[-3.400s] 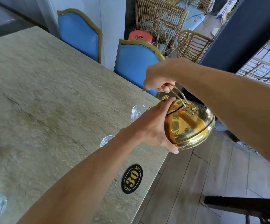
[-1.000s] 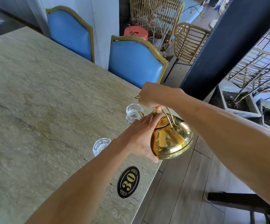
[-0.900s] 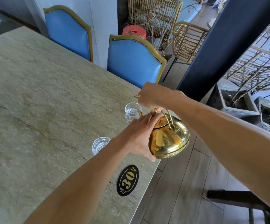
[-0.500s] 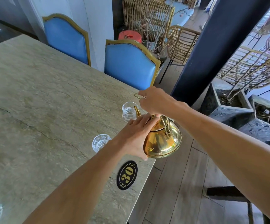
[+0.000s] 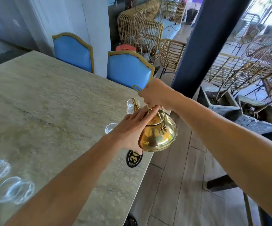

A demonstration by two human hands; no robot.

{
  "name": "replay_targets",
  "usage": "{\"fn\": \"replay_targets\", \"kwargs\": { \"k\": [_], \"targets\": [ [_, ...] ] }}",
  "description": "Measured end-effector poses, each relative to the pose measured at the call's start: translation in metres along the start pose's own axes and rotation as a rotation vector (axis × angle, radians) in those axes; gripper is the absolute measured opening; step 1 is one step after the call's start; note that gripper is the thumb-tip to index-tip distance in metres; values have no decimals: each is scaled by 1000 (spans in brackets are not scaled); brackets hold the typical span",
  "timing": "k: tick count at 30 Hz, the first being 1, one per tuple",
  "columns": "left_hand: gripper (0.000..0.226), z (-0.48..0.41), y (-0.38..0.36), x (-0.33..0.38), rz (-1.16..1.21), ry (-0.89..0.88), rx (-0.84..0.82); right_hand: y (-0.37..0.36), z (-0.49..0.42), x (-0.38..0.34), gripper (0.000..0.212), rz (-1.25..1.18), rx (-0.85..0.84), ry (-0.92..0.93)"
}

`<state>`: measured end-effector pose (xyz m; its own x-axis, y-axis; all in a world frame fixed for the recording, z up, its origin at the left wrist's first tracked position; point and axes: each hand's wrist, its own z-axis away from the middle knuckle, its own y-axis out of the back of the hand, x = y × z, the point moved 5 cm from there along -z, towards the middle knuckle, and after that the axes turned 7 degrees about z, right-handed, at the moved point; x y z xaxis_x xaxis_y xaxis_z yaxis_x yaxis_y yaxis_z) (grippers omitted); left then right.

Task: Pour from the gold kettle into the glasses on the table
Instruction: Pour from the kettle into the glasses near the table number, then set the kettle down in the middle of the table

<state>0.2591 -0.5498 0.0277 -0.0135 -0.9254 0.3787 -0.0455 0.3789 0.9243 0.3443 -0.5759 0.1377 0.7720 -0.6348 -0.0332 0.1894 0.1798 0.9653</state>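
Head view. The right hand is closed round the top of the wire handle of the gold kettle and carries its weight from above. The left hand lies with its fingers straight against the lid and near flank, thumb down by the lower rim. It grips nothing. Its purpose is judged to be keeping the lid seated and steering the tilt.

The kettle hangs clear of the worktop, at its right edge, just above the oval number plaque. The spout points away from the person and overlaps the far glass. Whether its tip stands over the glass's mouth cannot be told. No stream is visible.

The near glass stands on the worktop just beside the left hand, partly hidden by it. 2 further glasses stand at the lower left, blurred and well apart from the kettle. The contents of the 4 glasses cannot be told.

Judgement: the step in hand is the pour at the far glass, and the grip suits a slow, guided tilt. The main risk is a spill at the worktop edge if the spout is misaligned.

2 blue chairs stand beyond the worktop.
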Motion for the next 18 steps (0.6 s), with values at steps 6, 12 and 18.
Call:
{"fn": "replay_targets", "kwargs": {
  "k": [6,12,18],
  "targets": [
    [174,84,32,20,13,-24,8,15,77,-46,14,-299,51,-101],
    [145,167,53,29,109,-8,34,0,127,-87,25,-750,196,-134],
    [124,221,69,24,195,29,106,-7,156,-135,6,-939,201,-177]
  ]
}}
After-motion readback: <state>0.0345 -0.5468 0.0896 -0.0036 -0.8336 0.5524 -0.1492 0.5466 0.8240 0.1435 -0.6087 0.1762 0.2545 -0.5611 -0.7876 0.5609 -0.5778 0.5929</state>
